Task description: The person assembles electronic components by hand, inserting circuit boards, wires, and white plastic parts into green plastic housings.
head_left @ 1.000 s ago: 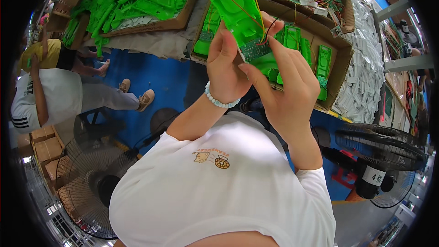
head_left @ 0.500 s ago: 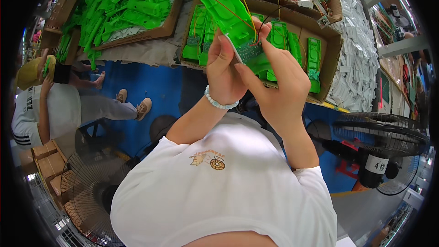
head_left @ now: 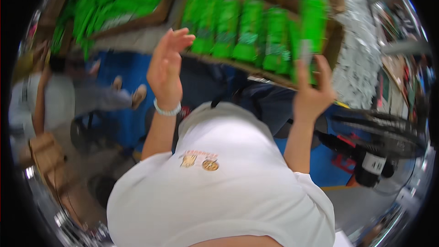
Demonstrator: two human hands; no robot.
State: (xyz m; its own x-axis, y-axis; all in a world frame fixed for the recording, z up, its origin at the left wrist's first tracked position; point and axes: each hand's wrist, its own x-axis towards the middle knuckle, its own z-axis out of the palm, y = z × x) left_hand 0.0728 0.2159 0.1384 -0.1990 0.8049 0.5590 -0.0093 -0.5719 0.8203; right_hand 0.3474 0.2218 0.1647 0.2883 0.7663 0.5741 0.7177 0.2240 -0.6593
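Brown cardboard forms an open box [head_left: 336, 39] containing a row of green housings [head_left: 247, 27] laid side by side. At its right end, a further housing [head_left: 314, 18] is gripped by its near end in the fingers of the right hand [head_left: 313, 91], though from where I stand blur hides whether it touches its neighbours; the left hand [head_left: 167, 71] is open, unloaded, near the left end. Caution: a one-ended hold may permit tilting, and contact could then knock the row askew.
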